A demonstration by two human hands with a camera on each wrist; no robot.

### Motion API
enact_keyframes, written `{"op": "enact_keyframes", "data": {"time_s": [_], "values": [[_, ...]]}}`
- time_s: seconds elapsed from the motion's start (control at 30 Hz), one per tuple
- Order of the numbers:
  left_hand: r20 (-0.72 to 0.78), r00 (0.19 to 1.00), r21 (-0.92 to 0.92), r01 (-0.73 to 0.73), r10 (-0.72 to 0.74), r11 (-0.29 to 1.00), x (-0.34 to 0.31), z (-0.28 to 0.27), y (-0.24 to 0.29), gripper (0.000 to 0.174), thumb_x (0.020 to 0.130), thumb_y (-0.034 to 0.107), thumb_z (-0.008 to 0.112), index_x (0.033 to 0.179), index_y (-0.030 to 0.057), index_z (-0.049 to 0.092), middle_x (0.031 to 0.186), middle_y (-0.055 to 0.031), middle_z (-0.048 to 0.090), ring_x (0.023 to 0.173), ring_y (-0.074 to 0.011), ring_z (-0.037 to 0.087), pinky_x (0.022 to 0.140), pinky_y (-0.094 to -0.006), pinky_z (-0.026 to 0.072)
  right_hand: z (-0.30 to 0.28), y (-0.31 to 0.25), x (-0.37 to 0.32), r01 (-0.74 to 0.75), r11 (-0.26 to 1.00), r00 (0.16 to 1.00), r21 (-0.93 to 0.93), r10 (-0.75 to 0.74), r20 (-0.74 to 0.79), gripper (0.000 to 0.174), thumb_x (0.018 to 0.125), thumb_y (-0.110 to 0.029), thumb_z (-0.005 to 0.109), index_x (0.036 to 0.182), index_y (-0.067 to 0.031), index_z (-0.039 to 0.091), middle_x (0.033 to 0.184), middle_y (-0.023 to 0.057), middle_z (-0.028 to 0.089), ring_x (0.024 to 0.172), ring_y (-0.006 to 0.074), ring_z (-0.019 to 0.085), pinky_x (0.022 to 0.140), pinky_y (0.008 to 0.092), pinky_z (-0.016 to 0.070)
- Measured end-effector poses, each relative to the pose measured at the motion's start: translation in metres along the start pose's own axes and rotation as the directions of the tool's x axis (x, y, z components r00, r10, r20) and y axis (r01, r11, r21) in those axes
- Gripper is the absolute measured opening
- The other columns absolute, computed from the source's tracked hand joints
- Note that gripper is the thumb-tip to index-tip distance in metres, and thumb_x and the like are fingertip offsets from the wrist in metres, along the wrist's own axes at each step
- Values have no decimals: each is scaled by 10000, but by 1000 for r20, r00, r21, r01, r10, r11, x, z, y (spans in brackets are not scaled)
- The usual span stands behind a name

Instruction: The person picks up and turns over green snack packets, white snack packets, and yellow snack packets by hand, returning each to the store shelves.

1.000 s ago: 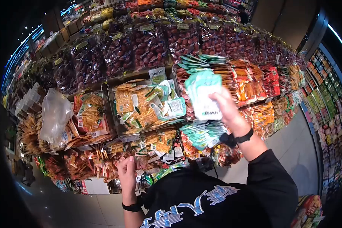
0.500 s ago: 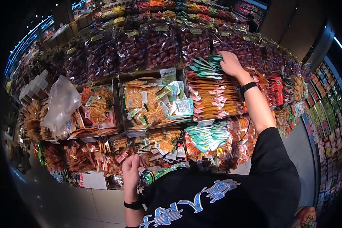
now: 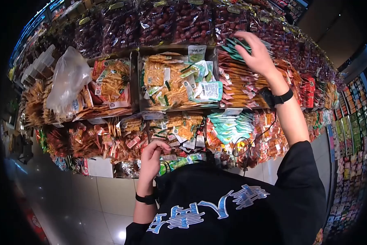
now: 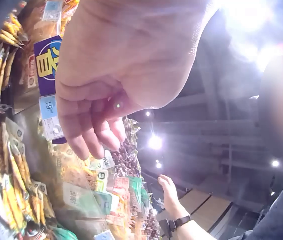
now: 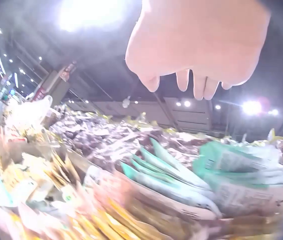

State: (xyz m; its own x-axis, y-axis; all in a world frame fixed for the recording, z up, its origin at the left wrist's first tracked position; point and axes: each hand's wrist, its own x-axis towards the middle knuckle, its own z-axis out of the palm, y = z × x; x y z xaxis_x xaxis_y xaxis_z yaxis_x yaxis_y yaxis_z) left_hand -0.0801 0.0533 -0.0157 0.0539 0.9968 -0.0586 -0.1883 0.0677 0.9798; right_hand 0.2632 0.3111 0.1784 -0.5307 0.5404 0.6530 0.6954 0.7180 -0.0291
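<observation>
My right hand (image 3: 257, 57) hovers over the back of the middle-right box, thumb and fingers apart and holding nothing. Just beneath and left of it, teal packets (image 3: 233, 48) stand on rows of orange-brown packets (image 3: 238, 83). The right wrist view has the hand (image 5: 201, 40) above two groups of teal packets, one leaning (image 5: 169, 175) and one beside it (image 5: 246, 175), with a gap between hand and packets. My left hand (image 3: 152, 158) hangs before the lower shelf, fingers loosely curled and empty; in the left wrist view this hand (image 4: 116, 65) is near a price tag (image 4: 49, 112).
A box of yellow snack packets (image 3: 167, 83) stands left of the orange-brown rows. Farther left hangs a clear plastic bag (image 3: 69, 79). More teal packets (image 3: 230, 127) lie on the lower shelf. Bags of dark red fruit (image 3: 157, 24) line the back.
The teal packets my right hand carried now stand at the back of the box; that hand has let go and lifted off. The left hand's fingers have loosened, and the head view has shifted.
</observation>
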Motion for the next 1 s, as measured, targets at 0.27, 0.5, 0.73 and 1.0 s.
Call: {"op": "enact_keyframes", "data": {"time_s": [0.27, 0.5, 0.73, 1.0], "values": [[14, 997, -92, 75, -74, 993, -17, -15, -9, 178, 988, 10, 420, 1001, -13, 596, 949, -76, 656, 911, -148, 628, 872, -291, 496, 95, -54, 4, -100, 988, 763, -118, 152, 629, 364, 864, -224, 602, 1140, 11, 630, 1128, 216, 633, 1107, 348, 597, 924, 439, 489], [17, 994, -139, 112, -111, 984, -26, -48, -15, 151, 1002, 49, 456, 1036, -15, 589, 943, -59, 639, 904, -136, 602, 870, -277, 482, 172, -43, 27, -183, 891, 594, -416, 437, 675, 515, 802, -193, 631, 1277, -29, 521, 1273, 231, 562, 1184, 397, 553, 986, 464, 457], [32, 989, -201, 145, -141, 969, -39, -89, -20, 136, 1000, 43, 462, 1034, -15, 580, 955, -58, 644, 915, -128, 599, 868, -274, 474, 195, -36, 27, -259, 833, 492, -490, 550, 675, 657, 736, -293, 730, 1272, -4, 483, 1261, 218, 559, 1170, 399, 553, 985, 460, 453], [50, 985, -128, 168, -163, 977, -49, -136, -9, 129, 997, 49, 468, 1012, -3, 586, 938, -58, 652, 866, -119, 585, 826, -260, 467, 208, -43, 23, -379, 760, 473, -528, 649, 596, 746, 692, -272, 767, 1348, -39, 500, 1341, 237, 489, 1232, 390, 509, 1021, 437, 432]]}}
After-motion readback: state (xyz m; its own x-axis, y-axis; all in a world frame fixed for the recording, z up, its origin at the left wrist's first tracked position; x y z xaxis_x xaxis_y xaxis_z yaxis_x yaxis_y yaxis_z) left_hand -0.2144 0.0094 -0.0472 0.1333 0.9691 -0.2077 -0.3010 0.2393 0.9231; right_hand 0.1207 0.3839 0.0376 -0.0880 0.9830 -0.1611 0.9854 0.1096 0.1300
